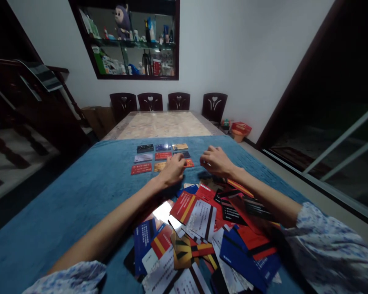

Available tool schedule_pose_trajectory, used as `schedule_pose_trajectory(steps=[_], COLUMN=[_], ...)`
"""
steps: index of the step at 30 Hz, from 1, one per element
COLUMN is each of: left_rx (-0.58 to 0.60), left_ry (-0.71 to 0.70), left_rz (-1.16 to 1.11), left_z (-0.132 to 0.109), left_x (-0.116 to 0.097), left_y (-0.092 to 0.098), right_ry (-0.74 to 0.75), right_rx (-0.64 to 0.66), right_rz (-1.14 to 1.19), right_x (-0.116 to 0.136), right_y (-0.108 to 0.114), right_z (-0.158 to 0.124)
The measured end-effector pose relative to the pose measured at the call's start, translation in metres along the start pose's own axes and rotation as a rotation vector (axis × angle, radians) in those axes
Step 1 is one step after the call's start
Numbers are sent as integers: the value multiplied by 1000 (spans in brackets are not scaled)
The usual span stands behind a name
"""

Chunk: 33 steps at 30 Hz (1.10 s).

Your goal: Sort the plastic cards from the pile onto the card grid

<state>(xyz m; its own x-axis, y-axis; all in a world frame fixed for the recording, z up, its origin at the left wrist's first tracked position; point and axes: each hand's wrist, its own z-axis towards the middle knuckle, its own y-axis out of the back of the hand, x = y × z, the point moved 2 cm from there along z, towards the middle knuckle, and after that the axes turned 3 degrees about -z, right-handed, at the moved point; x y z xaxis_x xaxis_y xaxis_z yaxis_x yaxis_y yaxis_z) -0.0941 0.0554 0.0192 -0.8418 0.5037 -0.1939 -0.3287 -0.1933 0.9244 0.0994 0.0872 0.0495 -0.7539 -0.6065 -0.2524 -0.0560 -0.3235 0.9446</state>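
The orange-red bank card (189, 163) lies crosswise between my curled left hand (173, 166), nearer, and curled right hand (215, 161); any pinch, I can't tell.

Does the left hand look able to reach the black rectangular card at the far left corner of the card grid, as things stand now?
Probably yes. Only flat-lying cards are between the left hand and that black rectangular card, which nothing covers, and the right hand is off to the right.

Nine flat, rectangular, multicoloured cards (162, 156) are aligned in three rows, some partly hidden; nearer, striped red, blue, white and black cards (199, 216) are heaped, overlapping at mixed angles.
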Motion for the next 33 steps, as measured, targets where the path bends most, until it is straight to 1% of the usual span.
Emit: schedule_pose_trajectory(steps=[2,5,9,15,20,24,29,33], left_rx=[15,48,92,177,193,216,280,342], left_ry=[-49,-119,-209,-264,-293,-306,-305,-317], left_rz=[9,21,31,9,-15,-7,14,-21], left_z=[2,4,9,20,32,41,49,53], left_x=[-16,-39,-66,-97,-114,-125,-134,-135], left_y=[-3,-8,-14,-18,-25,-31,-36,-43], right_ry=[-12,-22,-43,-117,-170,-205,-196,-190], right_rx=[-14,-87,-154,-231,-253,-247,-209,-159], right_rz=[1,16,37,56,90,144,199,216], right_x=[-7,-19,-32,-50,-66,-73,-72,-72], right_y=[-3,-8,-14,-24,-35,-39,-39,-39], right_z=[-16,-41,-73,-113,-138,-152,-159,-160])
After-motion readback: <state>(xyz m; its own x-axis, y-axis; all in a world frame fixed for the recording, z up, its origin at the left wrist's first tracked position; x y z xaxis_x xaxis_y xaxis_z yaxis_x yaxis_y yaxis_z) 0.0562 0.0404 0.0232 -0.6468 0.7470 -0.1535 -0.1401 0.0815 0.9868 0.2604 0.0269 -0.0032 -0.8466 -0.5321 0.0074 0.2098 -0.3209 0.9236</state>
